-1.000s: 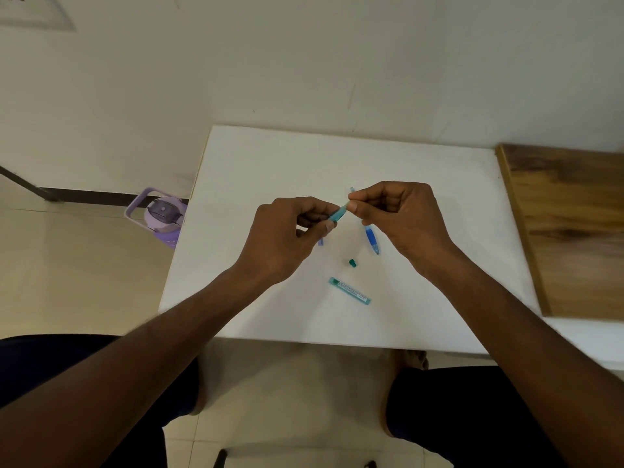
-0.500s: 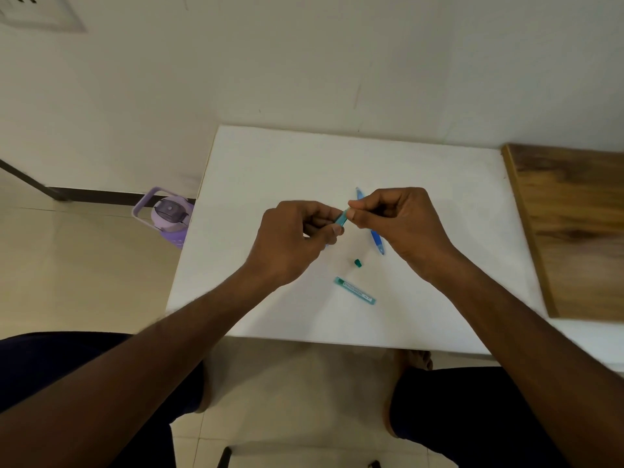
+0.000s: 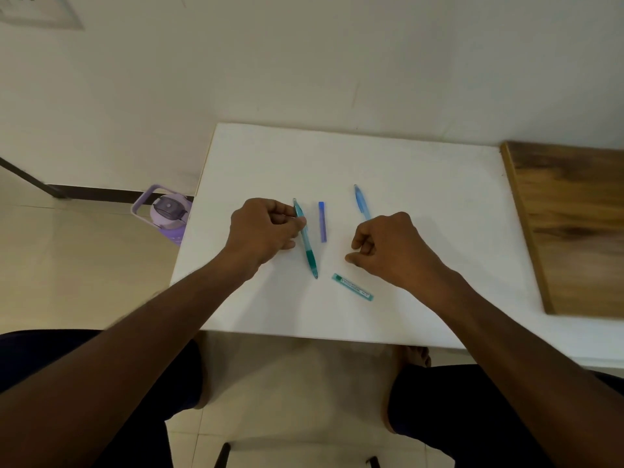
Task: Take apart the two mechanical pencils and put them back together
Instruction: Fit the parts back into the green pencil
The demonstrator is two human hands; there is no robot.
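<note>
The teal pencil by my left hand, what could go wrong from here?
1. The teal pencil lies loose on the smooth white table, held only near its top by the left hand; it may roll when released.
2. The right hand hides part of the blue pencil and could knock it.
3. The blue lead case and teal lead case lie close enough to get swept aside.

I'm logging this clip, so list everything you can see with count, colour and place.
teal pencil: 1, teal, table centre-left, at the left fingers
blue pencil: 1, blue, table, partly behind the right hand
blue tube: 1, blue, between the pencils
teal tube: 1, teal, near the table's front
table: 1, white
board: 1, brown wood, right of the table
bottle: 1, purple, on the floor at left
left hand: 1, holds the teal pencil
right hand: 1, curled, over the table
</note>
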